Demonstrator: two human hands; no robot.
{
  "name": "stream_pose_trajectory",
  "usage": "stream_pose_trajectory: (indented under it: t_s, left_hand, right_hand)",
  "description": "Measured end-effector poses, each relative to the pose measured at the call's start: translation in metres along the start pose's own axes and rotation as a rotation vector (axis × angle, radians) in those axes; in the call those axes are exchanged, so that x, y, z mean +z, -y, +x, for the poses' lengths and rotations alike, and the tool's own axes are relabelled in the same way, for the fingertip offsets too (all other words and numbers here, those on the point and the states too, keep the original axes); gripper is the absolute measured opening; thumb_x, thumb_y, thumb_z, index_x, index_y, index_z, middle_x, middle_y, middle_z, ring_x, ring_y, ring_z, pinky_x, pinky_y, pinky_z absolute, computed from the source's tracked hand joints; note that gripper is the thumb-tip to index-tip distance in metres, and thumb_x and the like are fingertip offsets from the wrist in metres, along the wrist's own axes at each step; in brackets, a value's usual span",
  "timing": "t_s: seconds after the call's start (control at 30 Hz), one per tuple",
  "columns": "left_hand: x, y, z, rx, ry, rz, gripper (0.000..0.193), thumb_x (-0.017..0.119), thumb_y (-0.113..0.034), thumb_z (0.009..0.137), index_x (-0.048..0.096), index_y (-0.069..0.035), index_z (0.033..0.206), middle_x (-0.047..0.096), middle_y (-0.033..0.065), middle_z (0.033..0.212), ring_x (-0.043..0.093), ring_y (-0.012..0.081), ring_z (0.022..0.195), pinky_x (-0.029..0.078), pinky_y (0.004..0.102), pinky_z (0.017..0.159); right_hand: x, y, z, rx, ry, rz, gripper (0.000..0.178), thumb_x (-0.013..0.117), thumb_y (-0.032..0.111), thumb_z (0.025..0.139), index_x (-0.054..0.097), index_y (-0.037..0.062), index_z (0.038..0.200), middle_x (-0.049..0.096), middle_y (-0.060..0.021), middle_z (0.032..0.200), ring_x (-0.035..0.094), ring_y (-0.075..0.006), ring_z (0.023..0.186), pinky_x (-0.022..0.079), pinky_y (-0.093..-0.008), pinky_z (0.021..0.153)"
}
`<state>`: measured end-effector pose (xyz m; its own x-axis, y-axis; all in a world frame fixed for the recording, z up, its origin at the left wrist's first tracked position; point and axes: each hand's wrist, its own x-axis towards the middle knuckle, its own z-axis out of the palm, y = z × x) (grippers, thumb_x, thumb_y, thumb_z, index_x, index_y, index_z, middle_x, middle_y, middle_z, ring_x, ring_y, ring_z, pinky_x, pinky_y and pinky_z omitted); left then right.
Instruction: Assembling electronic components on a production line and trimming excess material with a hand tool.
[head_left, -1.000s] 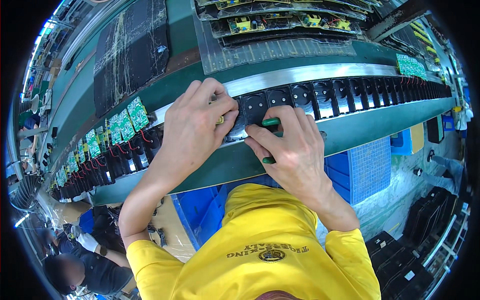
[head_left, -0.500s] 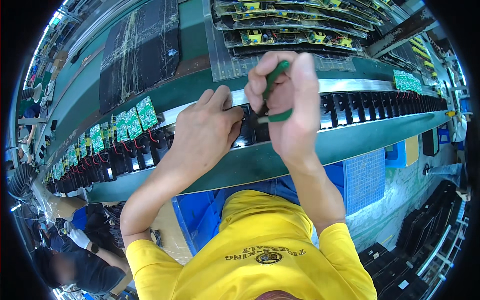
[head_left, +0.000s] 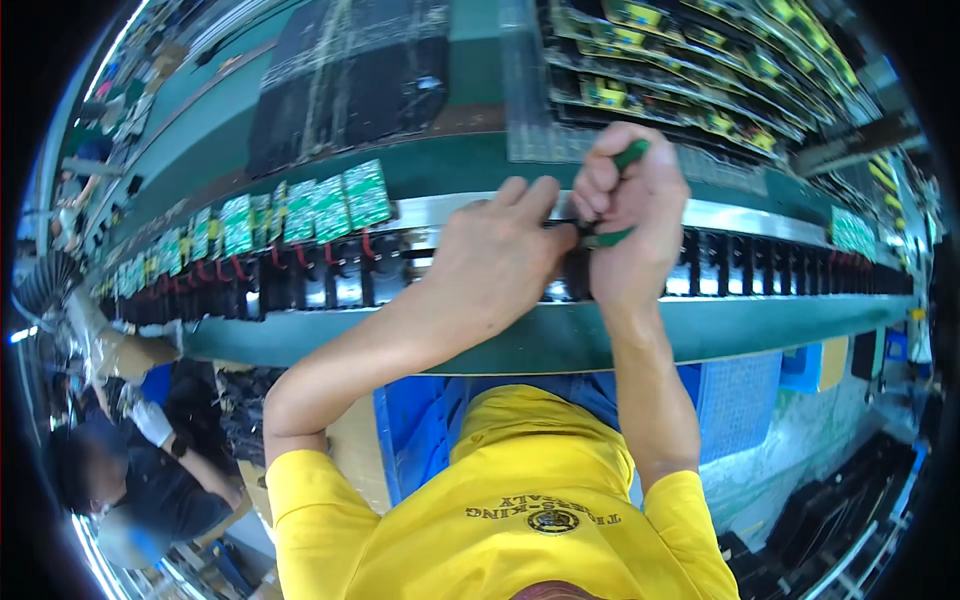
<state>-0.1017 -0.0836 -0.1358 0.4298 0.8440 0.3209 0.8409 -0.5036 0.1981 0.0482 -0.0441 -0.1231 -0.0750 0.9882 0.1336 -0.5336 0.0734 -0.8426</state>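
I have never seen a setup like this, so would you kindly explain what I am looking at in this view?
Of course. There is no robot here: these are a person's bare hands, seen from above by a wide fisheye camera worn on the head. That lens bends straight edges toward the rim.

On the green workbench, a long row of black plastic casings runs across the view. Green circuit boards with red wires stand along its left part, and stacked layers of yellow components lie behind.

The right hand holds a green-handled hand tool. The left hand is beside it, over the row; whatever its fingertips might hold is hidden.
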Motion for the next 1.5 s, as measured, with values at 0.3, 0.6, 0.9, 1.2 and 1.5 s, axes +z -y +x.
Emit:
stream_pose_trajectory:
  t_s: [0.3,0.6,0.9,1.2,1.5]
  left_hand:
    - [-0.002,0.002,0.001,-0.009,0.004,-0.021,0.008,0.082,-0.02,0.092,0.08,-0.016,0.099,0.061,0.0042,0.113,0.061,0.0262,0.095,0.052,0.0399,0.071]
    - [-0.003,0.007,0.007,0.066,-0.01,0.027,0.012,0.081,-0.02,0.091,0.081,-0.013,0.101,0.064,0.0109,0.109,0.065,0.0324,0.088,0.054,0.0443,0.066]
    - [-0.072,0.009,0.082,0.108,0.783,-0.045,0.036,0.087,-0.023,0.089,0.074,-0.015,0.122,0.069,0.0087,0.124,0.072,0.0333,0.102,0.058,0.046,0.078]
    - [0.007,0.001,0.039,0.201,-0.119,-0.086,0.045,0.075,-0.005,0.092,0.071,-0.009,0.136,0.072,0.0122,0.135,0.072,0.0369,0.124,0.057,0.0491,0.108]
    - [-0.045,0.054,-0.045,0.122,0.042,0.076,0.041,0.071,0.001,0.086,0.072,-0.006,0.127,0.065,0.0153,0.146,0.063,0.04,0.145,0.043,0.0572,0.132]
  right_hand:
    - [-0.015,-0.014,0.001,-0.115,0.172,-0.045,0.027,0.045,0.03,0.122,0.053,0.0115,0.104,0.045,0.002,0.086,0.035,-0.01,0.074,0.031,-0.0272,0.066]
    - [0.012,0.038,-0.026,-0.314,0.01,-0.269,0.023,0.068,0.025,0.11,0.08,0.0074,0.119,0.059,-0.0053,0.098,0.051,-0.0167,0.08,0.043,-0.0291,0.07]
    - [-0.052,0.045,-0.082,-0.516,0.442,-1.718,0.013,0.089,0.019,0.091,0.085,0.0184,0.104,0.062,-0.0047,0.114,0.059,-0.0248,0.091,0.048,-0.0368,0.079]
    - [-0.062,0.032,-0.082,-0.582,0.388,-1.666,0.011,0.089,0.02,0.092,0.085,0.0186,0.103,0.061,-0.0043,0.115,0.059,-0.0243,0.092,0.051,-0.0368,0.08]
    - [-0.082,0.068,-0.084,-0.532,0.213,-1.396,0.019,0.094,0.023,0.092,0.088,0.0166,0.108,0.064,-0.004,0.114,0.063,-0.0225,0.087,0.057,-0.0349,0.076]
